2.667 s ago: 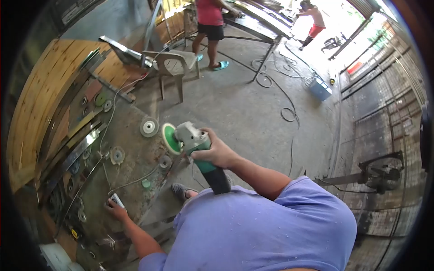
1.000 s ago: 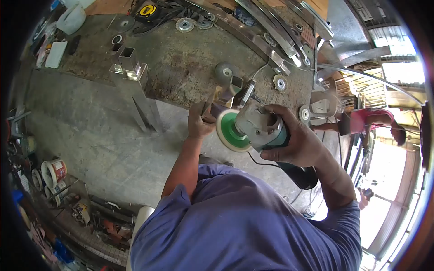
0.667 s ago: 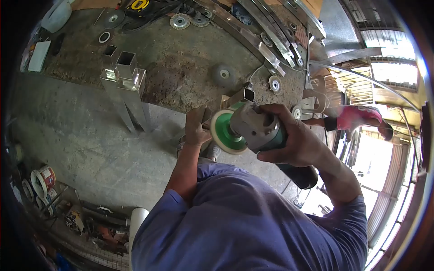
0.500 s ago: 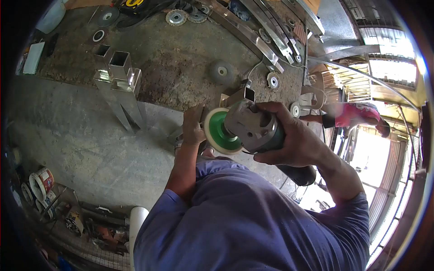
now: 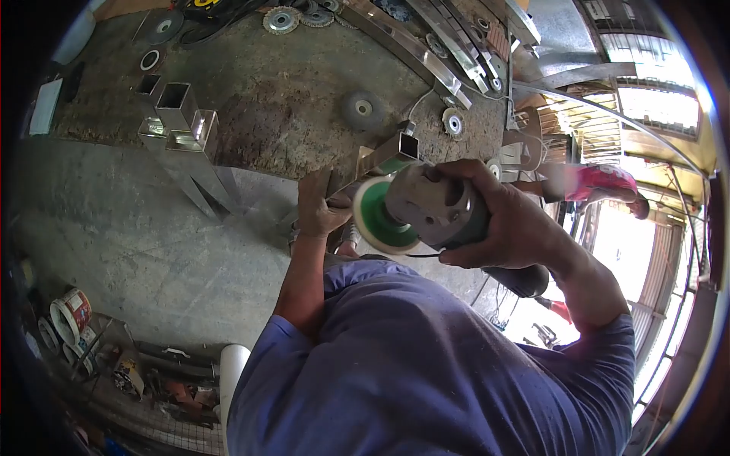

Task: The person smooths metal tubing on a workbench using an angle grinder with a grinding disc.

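My right hand [image 5: 513,220] is wrapped around the head of an angle grinder [image 5: 437,205], whose dark body reaches back under my forearm. A polishing disc [image 5: 375,215] with a green centre and pale rim is fitted to it, facing my left side. Just left of the disc, my left hand [image 5: 319,209] is closed on a square metal tube [image 5: 372,162]. The tube's open end points away from me at the bench edge. The disc sits close against the tube; whether they touch is hidden.
Several grinding discs [image 5: 362,110] lie on the worn workbench [image 5: 251,68]. Long metal tubes [image 5: 411,49] are stacked at the back right. Upright square tubes [image 5: 176,106] stand at the bench's left edge. Another person [image 5: 601,183] is at the right. Buckets [image 5: 70,311] stand lower left.
The grinder and my right hand have shifted slightly right. More of the tube shows beyond the disc. My left hand has moved a little left, and the bench appears shifted left and up.
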Demonstrator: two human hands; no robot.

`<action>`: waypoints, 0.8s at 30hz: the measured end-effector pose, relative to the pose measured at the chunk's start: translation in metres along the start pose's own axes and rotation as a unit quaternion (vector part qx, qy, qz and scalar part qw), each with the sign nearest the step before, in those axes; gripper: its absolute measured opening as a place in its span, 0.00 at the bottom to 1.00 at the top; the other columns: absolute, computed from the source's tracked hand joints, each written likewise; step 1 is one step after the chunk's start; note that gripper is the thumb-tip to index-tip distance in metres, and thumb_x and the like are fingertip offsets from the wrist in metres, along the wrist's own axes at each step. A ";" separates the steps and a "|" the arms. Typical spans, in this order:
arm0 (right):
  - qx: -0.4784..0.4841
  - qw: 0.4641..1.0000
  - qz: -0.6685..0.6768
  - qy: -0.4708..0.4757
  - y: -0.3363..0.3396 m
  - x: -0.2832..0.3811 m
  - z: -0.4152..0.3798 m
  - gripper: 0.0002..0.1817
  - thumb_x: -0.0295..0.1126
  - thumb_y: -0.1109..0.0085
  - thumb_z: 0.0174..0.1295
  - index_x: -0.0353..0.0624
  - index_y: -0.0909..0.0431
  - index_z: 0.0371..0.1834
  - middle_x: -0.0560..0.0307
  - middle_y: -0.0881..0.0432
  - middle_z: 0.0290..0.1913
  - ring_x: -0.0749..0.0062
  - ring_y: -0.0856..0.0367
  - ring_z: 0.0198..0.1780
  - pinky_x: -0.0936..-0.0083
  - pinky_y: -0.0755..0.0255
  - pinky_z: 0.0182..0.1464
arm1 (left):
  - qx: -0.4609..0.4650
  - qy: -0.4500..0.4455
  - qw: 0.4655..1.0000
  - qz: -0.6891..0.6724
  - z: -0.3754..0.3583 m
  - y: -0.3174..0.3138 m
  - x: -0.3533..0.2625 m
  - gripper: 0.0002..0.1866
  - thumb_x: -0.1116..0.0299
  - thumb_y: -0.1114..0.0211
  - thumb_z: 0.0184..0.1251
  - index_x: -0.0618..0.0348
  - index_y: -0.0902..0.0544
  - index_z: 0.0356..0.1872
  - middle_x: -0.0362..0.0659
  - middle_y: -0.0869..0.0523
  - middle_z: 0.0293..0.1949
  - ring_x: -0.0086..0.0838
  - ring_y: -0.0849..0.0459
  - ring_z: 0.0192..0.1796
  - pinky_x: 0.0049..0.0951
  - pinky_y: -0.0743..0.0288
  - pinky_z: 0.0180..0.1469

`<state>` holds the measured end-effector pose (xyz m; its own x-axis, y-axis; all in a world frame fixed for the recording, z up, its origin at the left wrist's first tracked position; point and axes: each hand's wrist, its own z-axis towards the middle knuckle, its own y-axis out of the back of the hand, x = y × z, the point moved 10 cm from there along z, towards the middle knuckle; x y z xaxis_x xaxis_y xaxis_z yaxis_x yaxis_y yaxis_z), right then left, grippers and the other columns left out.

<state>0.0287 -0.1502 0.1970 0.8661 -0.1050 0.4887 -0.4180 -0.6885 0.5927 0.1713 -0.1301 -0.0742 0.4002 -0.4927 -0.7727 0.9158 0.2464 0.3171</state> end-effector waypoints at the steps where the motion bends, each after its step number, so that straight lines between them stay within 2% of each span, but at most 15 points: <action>1: -0.003 1.000 -0.002 -0.005 0.001 -0.003 -0.002 0.55 0.40 0.13 0.43 0.54 0.39 0.76 0.47 0.17 0.62 0.54 0.15 0.63 0.61 0.22 0.65 | -0.010 -0.001 1.000 -0.009 0.001 0.003 -0.003 0.56 0.53 0.12 0.39 0.58 0.30 0.73 0.52 0.17 0.52 0.51 0.18 0.52 0.51 0.26 0.55; 3: -0.008 1.000 -0.004 -0.012 0.003 -0.008 -0.004 0.55 0.40 0.14 0.44 0.53 0.39 0.76 0.47 0.18 0.63 0.53 0.15 0.62 0.61 0.22 0.65 | -0.024 -0.004 1.000 -0.011 0.002 0.005 -0.004 0.55 0.52 0.12 0.39 0.58 0.30 0.73 0.52 0.17 0.52 0.51 0.18 0.52 0.51 0.26 0.55; 6: -0.026 0.998 -0.013 0.051 -0.005 0.010 0.002 0.51 0.40 0.17 0.48 0.52 0.37 0.76 0.41 0.13 0.52 0.49 0.11 0.54 0.62 0.19 0.58 | -0.020 -0.004 1.000 0.013 -0.007 -0.002 0.004 0.56 0.55 0.12 0.37 0.58 0.30 0.72 0.52 0.17 0.52 0.51 0.18 0.52 0.51 0.26 0.56; 9: 0.013 0.997 0.007 0.073 -0.018 0.012 -0.001 0.50 0.41 0.17 0.49 0.52 0.37 0.76 0.42 0.13 0.52 0.48 0.11 0.53 0.61 0.19 0.58 | -0.004 0.000 1.000 0.019 -0.004 -0.003 0.006 0.56 0.58 0.12 0.34 0.58 0.30 0.72 0.52 0.17 0.52 0.51 0.18 0.52 0.51 0.26 0.56; 11: 0.024 0.994 -0.063 -0.090 -0.033 -0.042 0.000 0.50 0.41 0.17 0.49 0.52 0.37 0.75 0.44 0.14 0.52 0.48 0.11 0.53 0.61 0.19 0.58 | 0.002 0.006 1.000 -0.012 0.001 0.002 0.000 0.57 0.60 0.12 0.32 0.58 0.30 0.72 0.52 0.17 0.51 0.51 0.18 0.51 0.51 0.26 0.56; 12: 0.026 0.980 -0.097 -0.173 -0.040 -0.073 -0.005 0.50 0.41 0.17 0.48 0.52 0.37 0.75 0.45 0.14 0.52 0.48 0.11 0.53 0.61 0.19 0.58 | 0.004 0.007 1.000 -0.017 -0.001 0.005 -0.003 0.53 0.62 0.14 0.34 0.58 0.28 0.70 0.51 0.17 0.52 0.51 0.18 0.52 0.50 0.25 0.56; 14: -0.049 0.987 -0.065 -0.136 -0.033 -0.107 -0.032 0.50 0.41 0.17 0.48 0.53 0.37 0.75 0.47 0.15 0.53 0.49 0.11 0.53 0.60 0.20 0.58 | -0.023 0.013 1.000 -0.013 0.005 0.007 -0.003 0.46 0.66 0.17 0.36 0.59 0.25 0.65 0.50 0.17 0.52 0.50 0.18 0.53 0.47 0.22 0.56; 15: -0.067 0.989 -0.056 -0.122 -0.028 -0.109 -0.037 0.51 0.41 0.16 0.47 0.52 0.37 0.75 0.48 0.15 0.54 0.49 0.12 0.54 0.61 0.20 0.59 | -0.029 0.023 0.999 -0.018 0.009 0.005 0.000 0.45 0.66 0.17 0.36 0.59 0.24 0.64 0.50 0.17 0.52 0.51 0.18 0.53 0.48 0.22 0.56; 17: -0.107 0.988 -0.034 -0.107 -0.020 -0.106 -0.053 0.51 0.40 0.16 0.46 0.51 0.37 0.75 0.49 0.16 0.54 0.50 0.12 0.55 0.61 0.21 0.59 | 0.006 0.028 0.999 -0.038 0.006 0.008 -0.001 0.44 0.65 0.16 0.35 0.59 0.23 0.63 0.50 0.17 0.51 0.52 0.19 0.54 0.48 0.23 0.57; 20: -0.152 0.986 0.035 -0.052 -0.014 -0.090 -0.065 0.52 0.38 0.15 0.45 0.44 0.37 0.75 0.49 0.15 0.55 0.52 0.13 0.56 0.65 0.23 0.61 | -0.007 0.017 1.000 -0.024 0.008 0.010 -0.007 0.41 0.67 0.17 0.38 0.60 0.22 0.62 0.49 0.16 0.50 0.46 0.16 0.50 0.44 0.21 0.54; 23: -0.133 0.989 0.069 0.008 -0.016 -0.083 -0.063 0.53 0.37 0.14 0.45 0.44 0.37 0.74 0.45 0.15 0.56 0.55 0.13 0.57 0.66 0.23 0.61 | 0.058 0.198 0.963 -0.176 -0.006 -0.001 0.016 0.38 0.69 0.18 0.44 0.60 0.22 0.62 0.47 0.16 0.50 0.36 0.14 0.45 0.39 0.19 0.50; 24: -0.124 0.989 0.075 0.022 -0.017 -0.081 -0.061 0.53 0.37 0.14 0.45 0.45 0.37 0.75 0.45 0.15 0.56 0.55 0.13 0.58 0.66 0.23 0.61 | 0.104 0.206 0.960 -0.157 -0.006 -0.002 0.018 0.37 0.69 0.19 0.46 0.60 0.23 0.62 0.46 0.16 0.50 0.34 0.14 0.44 0.38 0.19 0.50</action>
<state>-0.0515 -0.0865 0.1866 0.7785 -0.1576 0.6075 -0.6001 -0.4703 0.6470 0.1760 -0.1348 -0.0918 0.0944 -0.1338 -0.9865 0.9933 -0.0540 0.1023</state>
